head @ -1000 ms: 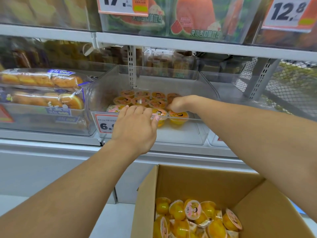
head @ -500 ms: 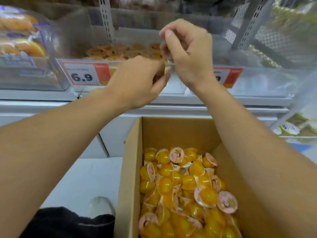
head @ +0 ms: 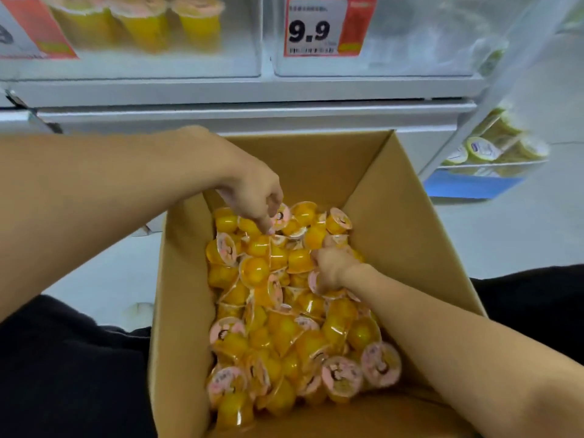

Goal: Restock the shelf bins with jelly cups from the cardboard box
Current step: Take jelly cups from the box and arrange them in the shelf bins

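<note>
jelly cups (head: 286, 298) looking light, slick, squashy; left hand (head: 256, 197) pinching one by its rim, right hand (head: 330, 268) curling into pile, hold unclear.

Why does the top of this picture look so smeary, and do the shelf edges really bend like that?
Head view: the shelf bins and the price tag at the top are soft with blur, while the jelly cups in the cardboard box look sharper; the wide lens bows the shelf edge and stretches both forearms at the sides; the light is flat and even, without hard shadows.
</note>
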